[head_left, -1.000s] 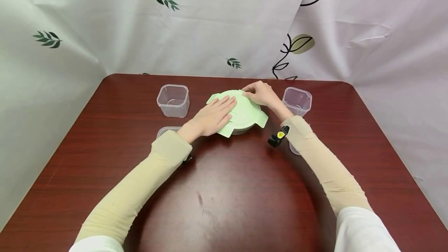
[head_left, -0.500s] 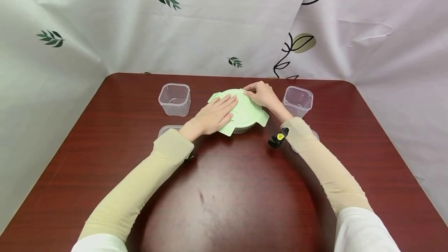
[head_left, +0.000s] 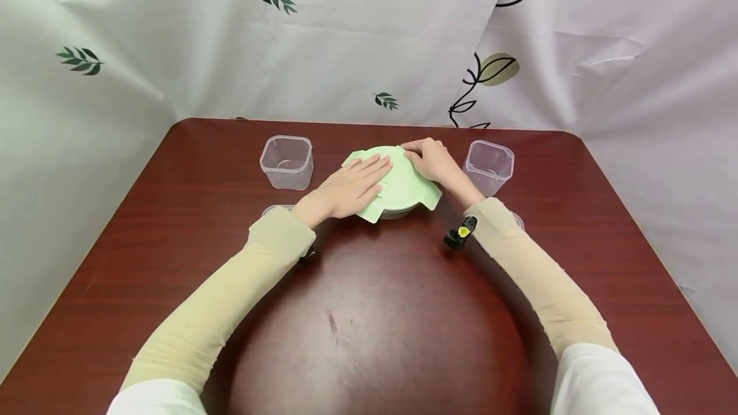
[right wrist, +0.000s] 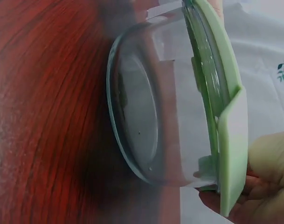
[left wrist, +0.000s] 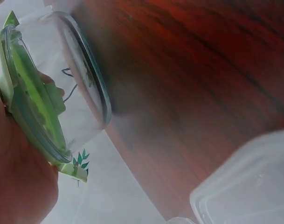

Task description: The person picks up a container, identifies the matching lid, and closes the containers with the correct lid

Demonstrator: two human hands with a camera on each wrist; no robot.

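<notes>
A round glass container (head_left: pixel 398 214) stands upright on the table, topped by a pale green lid (head_left: pixel 405 179) with flaps at its edge. My left hand (head_left: pixel 353 189) lies flat on the lid's left part, fingers straight. At the lid's far right edge, my right hand (head_left: pixel 434 160) pinches the rim beside a flap, thumb on top and fingers curled. From the right wrist, the glass wall (right wrist: pixel 190 126) looks clear, and my fingertips (right wrist: pixel 211 199) show beneath the lid's edge. The left wrist view shows the lid (left wrist: pixel 5 70) sitting over the glass.
Clear plastic tubs stand at the left (head_left: pixel 287 164) and right (head_left: pixel 490 166) of the glass container. Two more clear items, one by each forearm, are mostly hidden. A patterned white curtain (head_left: pixel 334 50) hangs behind the dark red table (head_left: pixel 369 312).
My right hand and wrist have shifted slightly to the right and nearer, still at the lid's edge. The left hand stays flat on the lid, and the container has hardly moved.
</notes>
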